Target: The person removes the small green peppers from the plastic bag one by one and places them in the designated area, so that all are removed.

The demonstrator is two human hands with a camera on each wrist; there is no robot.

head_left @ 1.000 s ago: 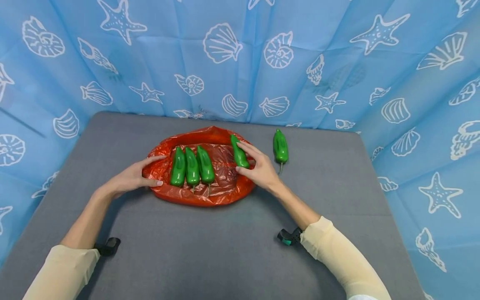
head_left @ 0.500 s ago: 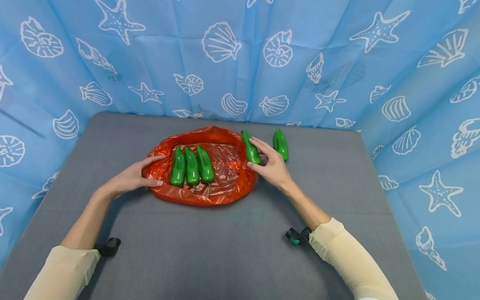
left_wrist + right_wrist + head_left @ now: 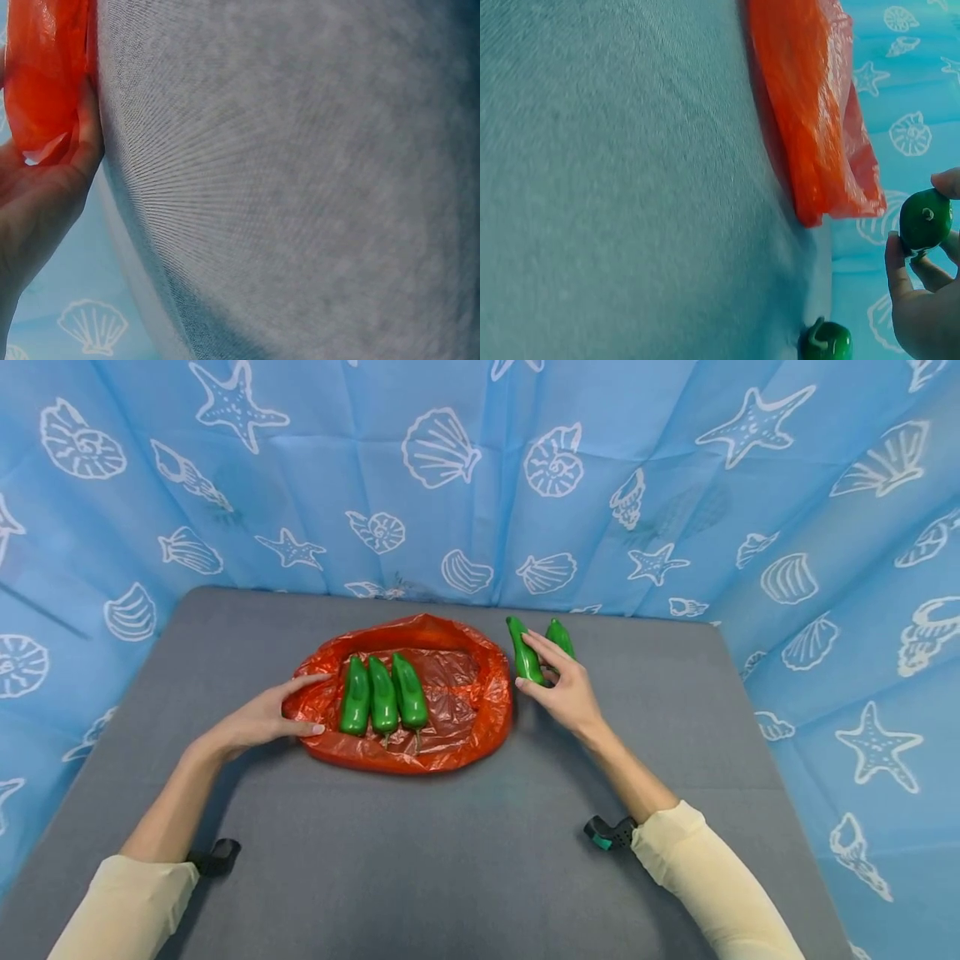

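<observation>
An orange-red plastic bag (image 3: 450, 739) lies open on the grey table (image 3: 420, 860), with three green peppers (image 3: 382, 695) side by side inside it. My left hand (image 3: 262, 718) grips the bag's left edge (image 3: 45, 97). My right hand (image 3: 558, 685) holds a fourth green pepper (image 3: 523, 652) just right of the bag, close beside a fifth green pepper (image 3: 559, 637) lying on the table. In the right wrist view the held pepper (image 3: 925, 219) sits between fingertips (image 3: 896, 262), above the lying pepper (image 3: 825, 343).
A blue cloth printed with white shells and starfish (image 3: 480, 477) walls the table on the back and both sides. Bare grey table surface stretches across the front. Small dark wrist-mounted clips (image 3: 611, 833) show near both sleeves.
My right hand has carried the pepper out of the bag, rightward and slightly back, to beside the lone pepper on the table. The left hand has stayed on the bag's edge.
</observation>
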